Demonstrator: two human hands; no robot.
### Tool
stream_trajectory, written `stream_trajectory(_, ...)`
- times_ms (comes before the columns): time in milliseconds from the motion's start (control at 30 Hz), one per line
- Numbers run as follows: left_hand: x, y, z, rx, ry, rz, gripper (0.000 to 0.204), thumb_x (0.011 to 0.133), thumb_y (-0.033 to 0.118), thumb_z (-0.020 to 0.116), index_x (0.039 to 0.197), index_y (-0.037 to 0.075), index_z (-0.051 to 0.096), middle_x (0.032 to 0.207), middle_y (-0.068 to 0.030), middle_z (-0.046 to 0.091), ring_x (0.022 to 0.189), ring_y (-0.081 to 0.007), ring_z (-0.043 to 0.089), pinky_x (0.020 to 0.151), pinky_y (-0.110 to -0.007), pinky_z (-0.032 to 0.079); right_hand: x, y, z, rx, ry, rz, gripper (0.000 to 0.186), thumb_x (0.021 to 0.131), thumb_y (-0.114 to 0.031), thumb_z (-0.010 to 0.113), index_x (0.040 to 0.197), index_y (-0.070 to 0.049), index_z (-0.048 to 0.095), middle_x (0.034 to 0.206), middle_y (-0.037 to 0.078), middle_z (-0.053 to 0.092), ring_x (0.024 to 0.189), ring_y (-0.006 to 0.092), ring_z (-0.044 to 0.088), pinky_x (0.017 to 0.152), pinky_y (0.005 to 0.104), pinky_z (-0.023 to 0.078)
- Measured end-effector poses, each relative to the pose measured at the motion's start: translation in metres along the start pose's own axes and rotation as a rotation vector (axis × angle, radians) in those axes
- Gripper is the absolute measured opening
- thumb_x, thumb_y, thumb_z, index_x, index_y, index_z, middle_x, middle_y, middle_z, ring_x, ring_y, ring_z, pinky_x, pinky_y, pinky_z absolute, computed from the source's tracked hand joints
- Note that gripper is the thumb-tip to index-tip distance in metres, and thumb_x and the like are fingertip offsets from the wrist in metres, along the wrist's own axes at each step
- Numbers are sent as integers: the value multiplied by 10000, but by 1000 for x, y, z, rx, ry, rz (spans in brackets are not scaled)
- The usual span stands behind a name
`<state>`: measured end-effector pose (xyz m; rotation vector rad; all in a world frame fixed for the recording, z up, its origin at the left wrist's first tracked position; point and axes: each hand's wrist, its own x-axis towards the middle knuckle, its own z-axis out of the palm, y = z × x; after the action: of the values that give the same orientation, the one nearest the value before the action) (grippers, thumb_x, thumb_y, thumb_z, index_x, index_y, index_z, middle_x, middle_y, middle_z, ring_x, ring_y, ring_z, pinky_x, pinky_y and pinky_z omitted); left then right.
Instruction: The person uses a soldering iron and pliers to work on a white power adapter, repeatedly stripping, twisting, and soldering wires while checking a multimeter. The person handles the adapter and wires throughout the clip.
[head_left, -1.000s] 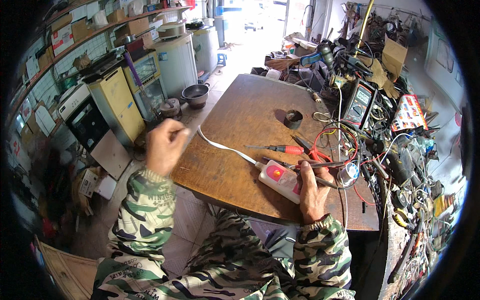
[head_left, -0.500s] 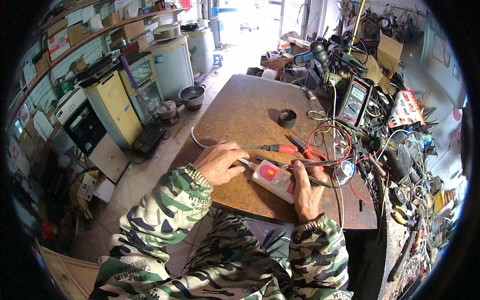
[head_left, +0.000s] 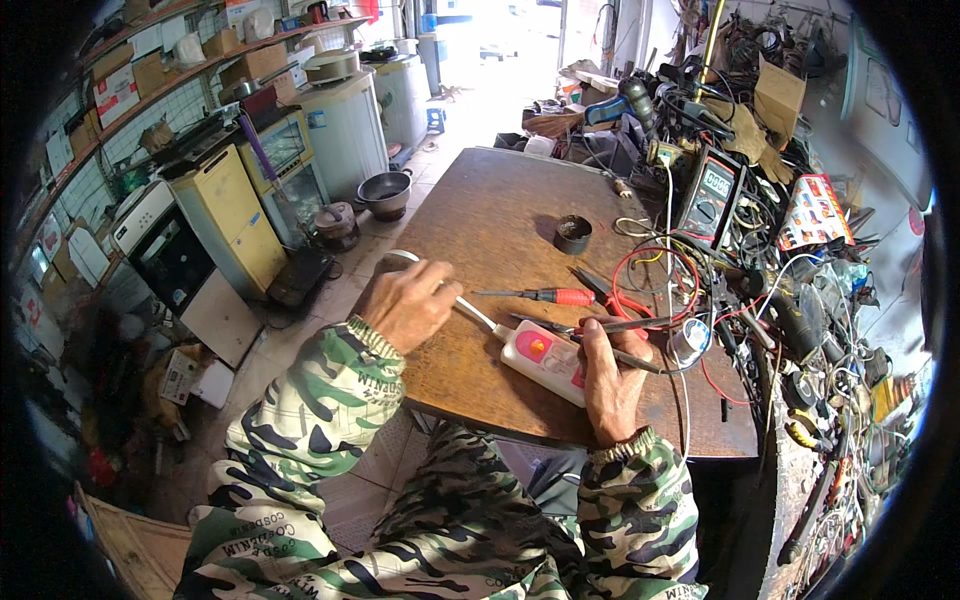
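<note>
While right hand (head_left: 613,380) stays put, left hand (head_left: 408,305) shifted back along white cord (head_left: 478,314).

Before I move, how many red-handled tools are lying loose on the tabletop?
2 in view: the screwdriver, its shaft pointing left, and the plier-like tool just to its right. Another could be hidden under the right hand.

Along the left wall, a shelf (head_left: 300,37) is loaded with boxes (head_left: 254,67), and a yellow cabinet (head_left: 232,215) is placed below. On the tiled floor, a dark open pot (head_left: 384,200) is set beside a lidded pot (head_left: 337,228). At the lower left, what may be a carton (head_left: 180,373) is dimmed by shadow. On the right, a colourful printed sheet (head_left: 816,214) is spread over clutter.
</note>
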<state>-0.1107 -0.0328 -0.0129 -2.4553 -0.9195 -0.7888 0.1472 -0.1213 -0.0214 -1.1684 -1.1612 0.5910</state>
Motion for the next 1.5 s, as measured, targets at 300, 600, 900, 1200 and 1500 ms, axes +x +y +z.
stream_trajectory(300, -8, -4, -8, 123, -159, -422, 201, 835, 122, 657, 1035, 119, 679, 893, -127, 560, 780, -345, 637, 658, -423, 532, 0, -3, 1, 4, -27, 65, 258, 930, -190, 604, 924, 62, 659, 699, 51, 607, 628, 113, 529, 569, 271, 425)
stream_trajectory(600, -17, -23, 24, -571, 62, -623, 259, 875, 21, 582, 1118, -37, 651, 889, -121, 696, 756, -227, 679, 683, -317, 540, 0, -2, 1, 8, -21, 44, 260, 926, -187, 607, 899, 66, 661, 683, 55, 609, 623, 112, 534, 564, 274, 425)
stream_trajectory(900, -15, -13, 21, -1298, 203, -1023, 383, 932, 49, 541, 1311, 4, 506, 1062, -81, 607, 905, -165, 633, 818, -347, 538, 0, 0, 4, -30, -7, 5, 261, 929, -197, 600, 892, 55, 658, 648, 23, 573, 552, 84, 482, 505, 248, 380)
stream_trajectory(1200, -1, 8, 26, -1445, 765, -1272, 526, 899, 23, 602, 1302, 37, 264, 1096, -130, 570, 948, -294, 652, 886, -448, 515, -1, -7, 3, 26, -23, 70, 247, 923, -187, 611, 915, 56, 654, 723, 58, 618, 658, 114, 548, 575, 269, 431)
stream_trajectory(1500, -8, 8, 39, -1617, 1027, -1304, 246, 889, 20, 640, 1076, 24, 480, 1008, -103, 606, 935, -275, 653, 892, -426, 529, 0, 3, 1, 44, -26, 0, 263, 928, -200, 621, 883, 56, 659, 646, 30, 589, 569, 101, 512, 516, 269, 417)
